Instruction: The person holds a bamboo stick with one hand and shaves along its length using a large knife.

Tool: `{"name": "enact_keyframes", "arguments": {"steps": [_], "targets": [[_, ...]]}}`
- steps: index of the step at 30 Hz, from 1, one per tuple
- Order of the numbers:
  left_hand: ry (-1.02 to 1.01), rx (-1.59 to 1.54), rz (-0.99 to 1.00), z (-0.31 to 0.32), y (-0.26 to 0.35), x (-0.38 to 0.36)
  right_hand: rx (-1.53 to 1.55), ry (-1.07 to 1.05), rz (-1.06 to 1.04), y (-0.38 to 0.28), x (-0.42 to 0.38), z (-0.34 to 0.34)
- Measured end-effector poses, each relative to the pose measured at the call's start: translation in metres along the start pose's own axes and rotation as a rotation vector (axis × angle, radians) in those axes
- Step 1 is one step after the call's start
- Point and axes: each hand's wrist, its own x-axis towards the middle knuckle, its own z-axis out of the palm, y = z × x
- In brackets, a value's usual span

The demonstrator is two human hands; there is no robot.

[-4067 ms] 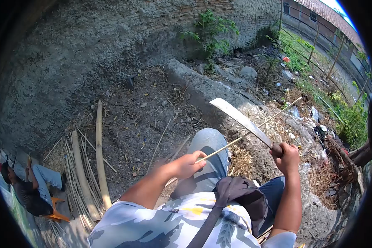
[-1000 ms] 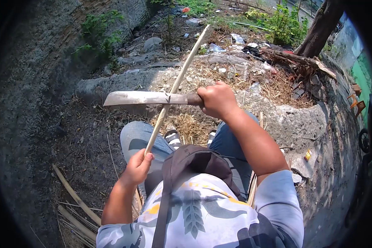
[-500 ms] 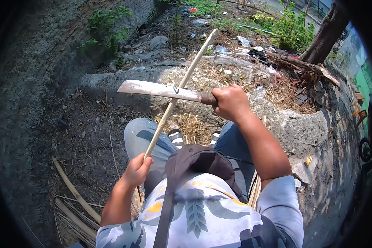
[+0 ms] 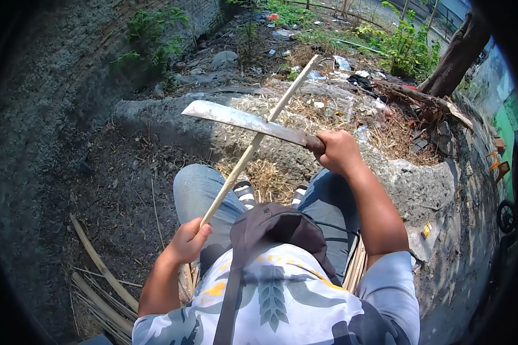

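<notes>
Head view: closed left fingers point(image 4: 190, 227) hold a straight pale strip point(image 4: 242, 164), closed right fingers point(image 4: 332, 146) a curved metal machete point(image 4: 236, 118).

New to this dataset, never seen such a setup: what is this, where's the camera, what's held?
No machine here: it's a person working bare-handed, filmed by one head-worn camera looking forward and down. The left hand grips the near end of a pale wooden strip. The right hand holds a long knife, which crosses the strip. A dark strapped bag sits in front of the person. On the ground, long poles lie at lower left, straw ahead.
</notes>
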Motion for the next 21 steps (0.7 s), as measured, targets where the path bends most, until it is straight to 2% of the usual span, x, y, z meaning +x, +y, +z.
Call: {"name": "enact_keyframes", "arguments": {"steps": [1, 4, 8, 10, 13, 15, 18, 21], "targets": [[-0.006, -0.02, -0.008, 0.002, -0.004, 0.004, -0.011, -0.001, 0.014, -0.007, -0.002, -0.003], [-0.008, -0.107, 0.038, 0.016, -0.012, 0.015, -0.077, -0.052, -0.123, -0.023, -0.006, -0.009], [0.044, 0.01, 0.179, 0.019, 0.006, 0.022, -0.093, -0.072, -0.211, -0.025, 0.002, -0.02], [0.08, 0.097, 0.165, 0.007, 0.01, 0.015, -0.088, 0.021, -0.173, -0.008, 0.005, -0.024], [0.117, 0.212, 0.025, -0.012, 0.01, -0.003, -0.052, 0.071, 0.137, 0.036, 0.01, -0.022], [0.133, 0.234, 0.024, -0.013, 0.013, -0.012, -0.016, 0.097, 0.298, 0.052, 0.006, -0.024], [0.142, 0.212, 0.052, -0.009, 0.0, -0.012, -0.038, 0.094, 0.35, 0.05, -0.003, -0.026], [0.146, 0.202, 0.087, -0.005, 0.004, -0.004, 0.003, 0.041, 0.231, 0.034, -0.009, -0.021]]}}
